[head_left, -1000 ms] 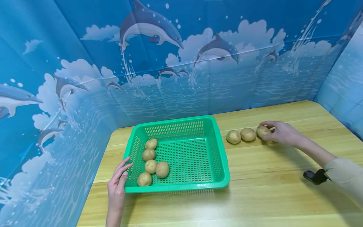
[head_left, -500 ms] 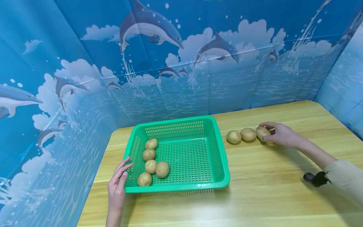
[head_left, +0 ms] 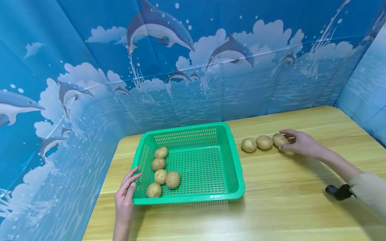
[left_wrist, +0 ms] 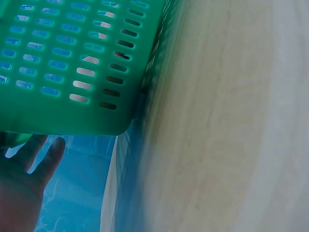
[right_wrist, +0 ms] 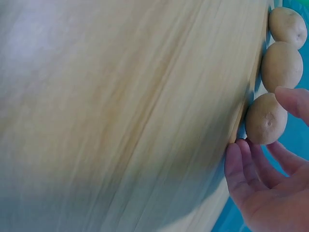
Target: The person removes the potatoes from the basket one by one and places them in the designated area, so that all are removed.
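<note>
My left hand [head_left: 124,197] rests at the near left corner of a green plastic basket [head_left: 188,199], its fingers fairly straight over the rim. From the left wrist view, spread fingers [left_wrist: 50,159] appear beside the basket's slotted wall. Several potatoes [head_left: 173,180] lie along the basket's left side. To the right of the basket, three potatoes [head_left: 264,142] form a row on the table. Around the rightmost potato [right_wrist: 266,120] of that row, my right hand [head_left: 303,144] is loosely spread, thumb over its near side, fingertips at its edge, palm apart from it.
The wooden table [head_left: 271,201] is backed by a blue dolphin-print cloth [head_left: 193,93] that also hangs on both sides. A black device [head_left: 340,192] sticks out at the right sleeve [head_left: 369,190].
The right hand shifts slightly right and its fingers loosen around the end potato, which stays in the row. The left hand and basket look the same.
</note>
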### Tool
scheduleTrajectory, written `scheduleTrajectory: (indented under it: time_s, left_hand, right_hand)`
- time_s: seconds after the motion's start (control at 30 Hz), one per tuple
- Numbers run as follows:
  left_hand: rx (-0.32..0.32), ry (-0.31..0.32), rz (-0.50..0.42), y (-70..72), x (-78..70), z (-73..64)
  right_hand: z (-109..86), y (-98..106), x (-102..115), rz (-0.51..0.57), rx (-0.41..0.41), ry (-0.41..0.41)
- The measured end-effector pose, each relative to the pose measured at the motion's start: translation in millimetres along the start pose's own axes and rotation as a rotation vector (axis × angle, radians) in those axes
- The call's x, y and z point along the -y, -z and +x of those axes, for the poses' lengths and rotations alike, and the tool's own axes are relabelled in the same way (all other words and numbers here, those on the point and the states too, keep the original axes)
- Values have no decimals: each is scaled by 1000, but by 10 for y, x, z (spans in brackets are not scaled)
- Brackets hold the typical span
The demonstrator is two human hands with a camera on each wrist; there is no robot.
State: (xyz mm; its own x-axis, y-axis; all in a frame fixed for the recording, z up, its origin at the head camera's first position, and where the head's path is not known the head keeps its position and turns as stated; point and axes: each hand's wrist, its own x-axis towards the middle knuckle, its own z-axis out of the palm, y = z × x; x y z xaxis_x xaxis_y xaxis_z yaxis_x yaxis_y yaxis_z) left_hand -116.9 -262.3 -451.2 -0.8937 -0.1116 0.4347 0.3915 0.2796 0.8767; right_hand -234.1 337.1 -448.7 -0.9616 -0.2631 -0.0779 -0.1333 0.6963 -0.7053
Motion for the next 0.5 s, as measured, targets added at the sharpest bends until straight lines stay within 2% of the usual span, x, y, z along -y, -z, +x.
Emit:
scheduleTrajectory:
  time_s: [0.23,0.5]
  left_hand:
    - [-1,-1,0,9,25,3]
    - [-4,0,-1,5,16,7]
  right_hand:
    - [-80,53,-5,5,-33,1]
    - [-213,39,193,-41,-163,56]
